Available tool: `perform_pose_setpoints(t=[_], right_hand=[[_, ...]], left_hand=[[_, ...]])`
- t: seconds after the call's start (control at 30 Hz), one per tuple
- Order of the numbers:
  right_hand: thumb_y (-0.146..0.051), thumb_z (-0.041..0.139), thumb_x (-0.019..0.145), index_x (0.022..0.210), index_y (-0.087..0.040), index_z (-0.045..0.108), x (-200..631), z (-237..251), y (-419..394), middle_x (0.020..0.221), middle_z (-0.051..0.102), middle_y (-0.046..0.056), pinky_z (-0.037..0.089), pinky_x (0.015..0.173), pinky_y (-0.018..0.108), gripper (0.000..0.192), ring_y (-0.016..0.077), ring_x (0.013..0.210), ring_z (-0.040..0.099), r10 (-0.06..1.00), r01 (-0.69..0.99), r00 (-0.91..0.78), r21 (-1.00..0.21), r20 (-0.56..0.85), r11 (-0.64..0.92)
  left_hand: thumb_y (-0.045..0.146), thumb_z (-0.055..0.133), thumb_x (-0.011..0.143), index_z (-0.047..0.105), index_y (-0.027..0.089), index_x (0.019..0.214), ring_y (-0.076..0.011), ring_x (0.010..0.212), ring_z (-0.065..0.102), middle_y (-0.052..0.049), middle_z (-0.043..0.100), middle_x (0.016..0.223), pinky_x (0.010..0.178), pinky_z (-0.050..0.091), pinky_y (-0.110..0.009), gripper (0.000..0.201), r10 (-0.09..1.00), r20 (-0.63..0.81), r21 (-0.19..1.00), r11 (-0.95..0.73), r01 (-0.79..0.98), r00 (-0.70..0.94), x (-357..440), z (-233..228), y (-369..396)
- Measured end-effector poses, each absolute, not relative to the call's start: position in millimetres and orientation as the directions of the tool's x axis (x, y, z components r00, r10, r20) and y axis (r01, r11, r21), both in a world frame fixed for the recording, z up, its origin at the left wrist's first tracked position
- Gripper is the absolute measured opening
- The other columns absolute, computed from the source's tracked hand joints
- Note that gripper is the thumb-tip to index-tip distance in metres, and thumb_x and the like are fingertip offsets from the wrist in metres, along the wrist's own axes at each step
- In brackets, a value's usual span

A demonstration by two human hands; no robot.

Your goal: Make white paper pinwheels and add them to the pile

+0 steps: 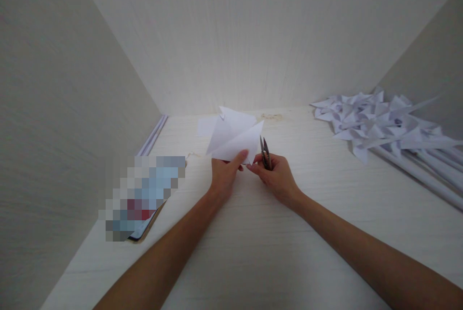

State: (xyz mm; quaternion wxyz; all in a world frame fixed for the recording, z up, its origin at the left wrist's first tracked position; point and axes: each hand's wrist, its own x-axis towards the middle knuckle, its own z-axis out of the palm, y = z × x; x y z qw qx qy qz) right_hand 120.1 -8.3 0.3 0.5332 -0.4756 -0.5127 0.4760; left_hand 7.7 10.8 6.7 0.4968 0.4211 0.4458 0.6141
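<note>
My left hand [224, 172] pinches a folded white paper [233, 139] by its lower edge, holding it just above the pale wooden table [253, 233]. My right hand [277, 175] grips small metal snips [265, 152], blades pointing up and slightly apart, right beside the paper's lower right corner. Its fingertips also touch that corner of the paper. Both hands meet at the middle of the table.
A heap of white paper pinwheels on white sticks [387, 127] lies at the right. A phone [142, 204], its screen blurred, rests at the left. Flat white strips [154, 134] lie along the left wall. Pale walls enclose the table on three sides.
</note>
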Motion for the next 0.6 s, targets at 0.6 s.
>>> perform_pose_setpoints(t=[0.6], right_hand=[[-0.033,0.071,0.057,0.057,-0.017,0.046,121.8,7.0,-9.2,0.038,0.032,-0.011,0.011,0.032,0.018,0.029,0.001,0.032,0.022,0.994,-0.334,-0.104,-0.941,-0.017,-0.051]], left_hand=[[0.028,0.071,0.054,0.058,0.014,0.062,-0.0072,0.044,0.046,0.002,0.056,0.055,0.039,0.036,-0.019,0.021,0.989,0.087,0.977,-0.108,-0.181,-0.122,6.8,7.8,9.8]])
